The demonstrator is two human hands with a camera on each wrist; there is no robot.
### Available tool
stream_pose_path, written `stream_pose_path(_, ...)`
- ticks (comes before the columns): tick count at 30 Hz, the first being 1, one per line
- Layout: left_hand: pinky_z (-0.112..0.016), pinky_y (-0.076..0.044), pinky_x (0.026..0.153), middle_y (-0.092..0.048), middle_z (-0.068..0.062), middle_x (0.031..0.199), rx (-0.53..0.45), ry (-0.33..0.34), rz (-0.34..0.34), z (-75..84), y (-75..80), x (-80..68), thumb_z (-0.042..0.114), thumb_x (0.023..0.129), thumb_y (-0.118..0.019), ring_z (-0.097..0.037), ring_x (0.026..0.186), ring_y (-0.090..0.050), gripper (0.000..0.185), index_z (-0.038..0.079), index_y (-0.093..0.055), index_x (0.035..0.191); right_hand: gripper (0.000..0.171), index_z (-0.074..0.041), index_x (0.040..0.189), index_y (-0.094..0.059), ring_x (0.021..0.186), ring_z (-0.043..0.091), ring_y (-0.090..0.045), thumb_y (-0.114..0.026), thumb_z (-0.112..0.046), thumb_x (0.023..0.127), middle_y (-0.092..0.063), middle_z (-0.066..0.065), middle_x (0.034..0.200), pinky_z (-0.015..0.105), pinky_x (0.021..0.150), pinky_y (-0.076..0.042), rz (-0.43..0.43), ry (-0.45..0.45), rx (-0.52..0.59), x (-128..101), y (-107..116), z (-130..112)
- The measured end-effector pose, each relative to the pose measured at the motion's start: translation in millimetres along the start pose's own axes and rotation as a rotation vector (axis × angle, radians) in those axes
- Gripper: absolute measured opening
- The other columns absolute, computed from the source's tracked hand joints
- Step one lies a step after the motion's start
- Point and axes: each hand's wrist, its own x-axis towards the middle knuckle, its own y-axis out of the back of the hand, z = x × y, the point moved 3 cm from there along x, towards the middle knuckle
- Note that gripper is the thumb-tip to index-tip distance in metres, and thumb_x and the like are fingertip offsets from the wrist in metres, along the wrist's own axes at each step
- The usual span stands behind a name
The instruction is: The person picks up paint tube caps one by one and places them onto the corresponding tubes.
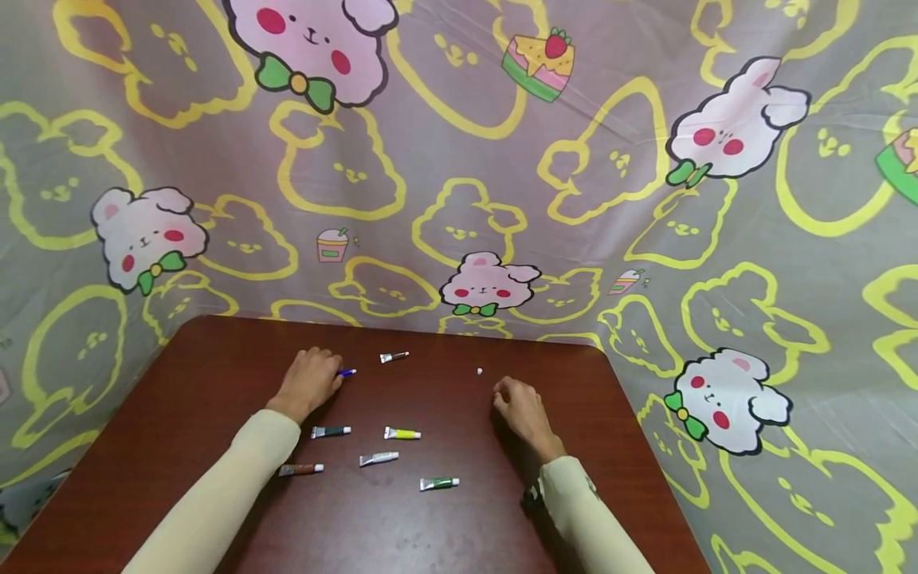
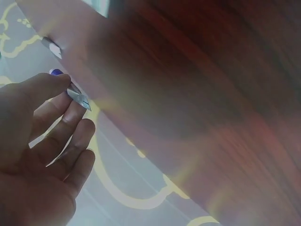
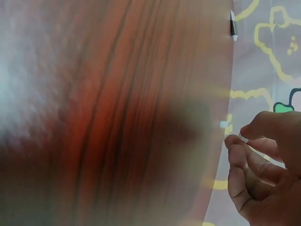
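My left hand [image 1: 310,383] is at the back left of the table and pinches a small blue-purple paint tube [image 2: 78,98] between thumb and fingers. Its silver crimped end and blue end stick out; the middle is covered. My right hand [image 1: 522,408] is at the right, palm turned inward, fingers loosely curled. A narrow gap shows between its thumb and forefinger [image 3: 231,140], with no held thing plainly visible. Just beyond its fingertips lies a tiny white piece [image 1: 479,371], like a cap. A black paint tube [image 1: 394,357] lies right of my left hand.
Nearer on the brown table [image 1: 344,534] lie a dark teal tube [image 1: 331,431], a yellow tube [image 1: 402,434], a silver-white tube [image 1: 378,458], a green tube [image 1: 439,483] and a reddish-brown tube [image 1: 301,469] partly behind my left sleeve. A patterned curtain [image 1: 445,159] surrounds the table's far edges.
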Motion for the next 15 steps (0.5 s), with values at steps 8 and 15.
stream_pose_path(8,-0.051,-0.053,0.081,-0.072,-0.011,0.086,0.006,-0.078,0.081,18.0,10.6,-8.3,0.012,0.086,-0.087,-0.034,0.085,-0.065,0.018,0.006,-0.07,0.088,0.011,-0.011,0.101,-0.078,0.089,0.025,-0.075,-0.072,-0.007,0.092,-0.077,0.006,0.095,0.048,0.079,-0.06,-0.047,-0.06,-0.038,-7.8,15.7,-33.9)
stream_pose_path(15,-0.048,-0.052,0.078,-0.072,-0.01,0.086,0.002,-0.141,0.146,32.2,19.4,-15.4,0.012,0.084,-0.088,-0.033,0.085,-0.064,0.018,0.006,-0.072,0.09,0.006,-0.013,0.099,-0.078,0.09,0.025,-0.074,-0.079,-0.011,0.093,-0.076,0.002,0.092,0.05,0.083,-0.06,-0.05,-0.052,-0.024,-13.2,16.3,-42.3)
